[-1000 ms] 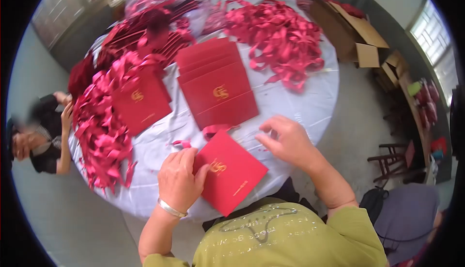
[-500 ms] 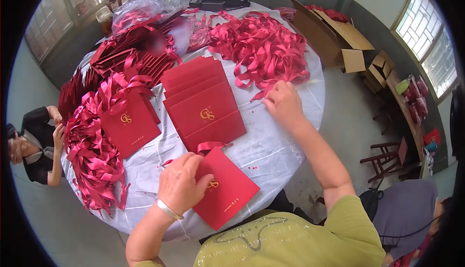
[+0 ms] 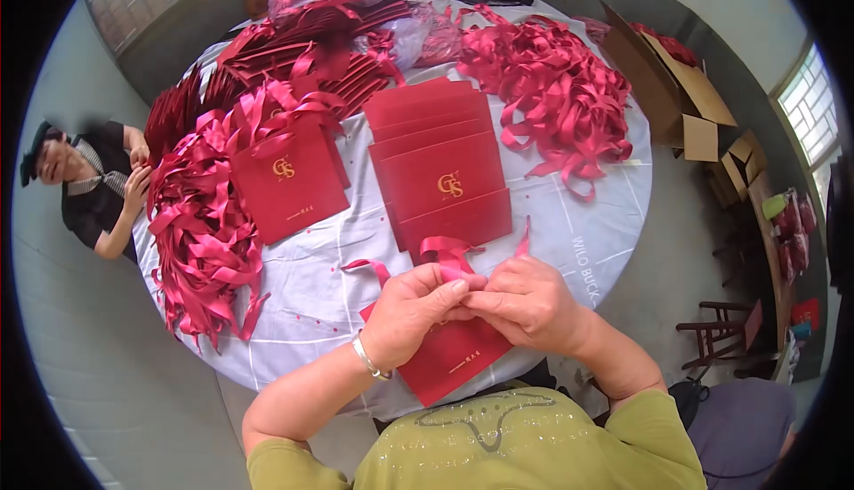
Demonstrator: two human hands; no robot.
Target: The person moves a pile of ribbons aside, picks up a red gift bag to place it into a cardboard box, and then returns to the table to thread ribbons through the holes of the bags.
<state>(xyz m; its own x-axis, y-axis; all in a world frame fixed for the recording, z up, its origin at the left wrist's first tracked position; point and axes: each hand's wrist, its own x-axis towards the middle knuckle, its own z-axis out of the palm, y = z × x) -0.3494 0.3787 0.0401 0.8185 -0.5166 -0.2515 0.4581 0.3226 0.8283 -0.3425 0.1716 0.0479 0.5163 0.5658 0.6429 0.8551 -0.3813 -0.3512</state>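
Both hands meet over a red paper bag (image 3: 454,367) with gold print, which lies on the cloth at the table's near edge. My left hand (image 3: 411,312) is closed, thumb and fingers pinching a pink ribbon (image 3: 447,252) that loops up above the bag's top. My right hand (image 3: 532,301) is closed too, its fingertips touching those of the left; a ribbon end (image 3: 523,236) sticks up behind it. The exact grip between the fingertips is hidden. Just beyond lies a stack of red bags (image 3: 449,165) with gold lettering.
A heap of loose pink ribbons (image 3: 556,81) lies at the back right of the round table (image 3: 569,214). Ribboned bags (image 3: 289,179) are piled on the left. A co-worker (image 3: 98,174) sits at the left edge. Cardboard boxes (image 3: 667,81) and a wooden stool (image 3: 716,334) stand to the right.
My right hand has come from the ribbon heap back to my left hand above the near bag. The view has shifted, so the table's contents appear farther right.
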